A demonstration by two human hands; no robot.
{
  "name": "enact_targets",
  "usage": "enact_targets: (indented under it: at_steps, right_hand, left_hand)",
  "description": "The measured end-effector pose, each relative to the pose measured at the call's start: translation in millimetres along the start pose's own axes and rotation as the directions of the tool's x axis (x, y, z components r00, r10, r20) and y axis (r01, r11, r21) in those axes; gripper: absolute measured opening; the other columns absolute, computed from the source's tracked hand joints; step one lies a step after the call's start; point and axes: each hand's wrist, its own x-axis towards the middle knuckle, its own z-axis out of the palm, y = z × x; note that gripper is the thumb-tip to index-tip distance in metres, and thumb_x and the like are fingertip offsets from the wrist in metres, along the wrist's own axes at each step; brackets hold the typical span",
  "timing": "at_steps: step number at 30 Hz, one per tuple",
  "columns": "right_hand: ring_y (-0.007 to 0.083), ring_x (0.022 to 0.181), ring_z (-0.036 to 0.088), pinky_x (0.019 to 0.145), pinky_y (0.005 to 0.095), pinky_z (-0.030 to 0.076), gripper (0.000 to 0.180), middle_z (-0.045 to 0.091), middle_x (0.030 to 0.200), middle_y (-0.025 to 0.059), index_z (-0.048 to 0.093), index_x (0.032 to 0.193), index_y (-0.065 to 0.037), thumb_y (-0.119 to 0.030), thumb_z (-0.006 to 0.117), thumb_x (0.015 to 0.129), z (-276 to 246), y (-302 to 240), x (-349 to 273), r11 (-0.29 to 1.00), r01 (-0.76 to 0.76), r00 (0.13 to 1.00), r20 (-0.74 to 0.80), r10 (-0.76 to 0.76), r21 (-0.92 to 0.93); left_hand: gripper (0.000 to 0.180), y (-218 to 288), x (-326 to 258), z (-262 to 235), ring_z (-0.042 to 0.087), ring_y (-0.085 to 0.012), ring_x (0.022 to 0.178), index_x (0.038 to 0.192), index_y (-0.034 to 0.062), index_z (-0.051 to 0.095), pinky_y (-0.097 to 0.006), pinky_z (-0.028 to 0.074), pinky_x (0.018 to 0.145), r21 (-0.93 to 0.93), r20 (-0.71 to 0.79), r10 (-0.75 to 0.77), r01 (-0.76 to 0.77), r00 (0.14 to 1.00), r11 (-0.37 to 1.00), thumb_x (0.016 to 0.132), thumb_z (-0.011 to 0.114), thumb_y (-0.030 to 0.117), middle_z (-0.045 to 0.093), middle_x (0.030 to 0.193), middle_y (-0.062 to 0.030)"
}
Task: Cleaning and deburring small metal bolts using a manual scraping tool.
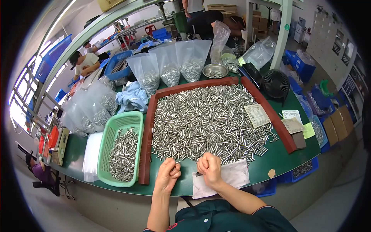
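Both my hands are at the near edge of a wide heap of small metal pins [205, 120]. My left hand [167, 174] is closed, with the shiny end of a metal pin [177, 162] poking out by the thumb and finger. To its right, my right hand [210, 169] is curled closed above a whitish cloth [235, 174]. A small dark bit shows at its side, but I cannot make out what those fingers hold. On the left stands a green plastic basket [140, 131] partly filled with similar pins.
Dark red strips [150, 127] border the heap on three sides. Clear bags of pins [170, 73] stand behind it, beside a metal bowl [215, 71]. A black fan [275, 83] and paper slips [256, 115] are at right. Blue bins [301, 65] stand beyond the table.
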Motion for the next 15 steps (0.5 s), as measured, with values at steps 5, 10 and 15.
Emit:
enact_targets:
  at_steps: [5, 10, 15]
  right_hand:
    - [0.0079, 0.037, 0.02, 0.036, 0.0229, 0.017, 0.032, 0.028, 0.042, 0.0004, 0.028, 0.052, -0.009, -0.015, 0.031, 0.084, -0.3, -1.0, -0.6, 0.999, 0.007, 1.0, 0.001, -0.007, -0.05]
    - [0.0081, 0.038, 0.021, 0.036, 0.023, 0.017, 0.032, 0.029, 0.043, 0.0009, 0.03, 0.053, -0.009, -0.016, 0.032, 0.084, -0.4, 1.4, -3.1, 1.0, -0.014, 1.0, -0.009, 0.014, -0.011]
    - [0.0068, 0.038, 0.024, 0.037, 0.0222, 0.019, 0.034, 0.031, 0.044, 0.0, 0.029, 0.052, -0.008, -0.016, 0.033, 0.086, -2.6, -0.5, -2.6, 1.0, -0.012, 1.0, 0.02, 0.012, -0.011]
  left_hand:
    - [0.006, -2.5, -1.5, -1.1, 0.029, -0.0036, 0.045, 0.087, 0.004, 0.052, -0.016, 0.026, 0.043, 0.069, 0.017, -0.008, 0.007, 1.0, 0.998, 0.081, 0.052, 0.004, 0.055, 0.072, -0.009]
    - [0.017, -5.4, -3.1, -4.8, 0.028, -0.0031, 0.045, 0.099, 0.0014, 0.052, -0.016, 0.026, 0.042, 0.121, 0.02, -0.027, 0.024, 0.999, 0.992, 0.083, 0.049, 0.003, 0.057, 0.075, -0.0106]
    - [0.019, -8.3, -2.2, 0.7, 0.028, -0.003, 0.045, 0.102, 0.0015, 0.051, -0.017, 0.026, 0.042, 0.161, 0.008, -0.01, 0.009, 1.0, 0.987, 0.083, 0.049, 0.003, 0.057, 0.076, -0.0125]
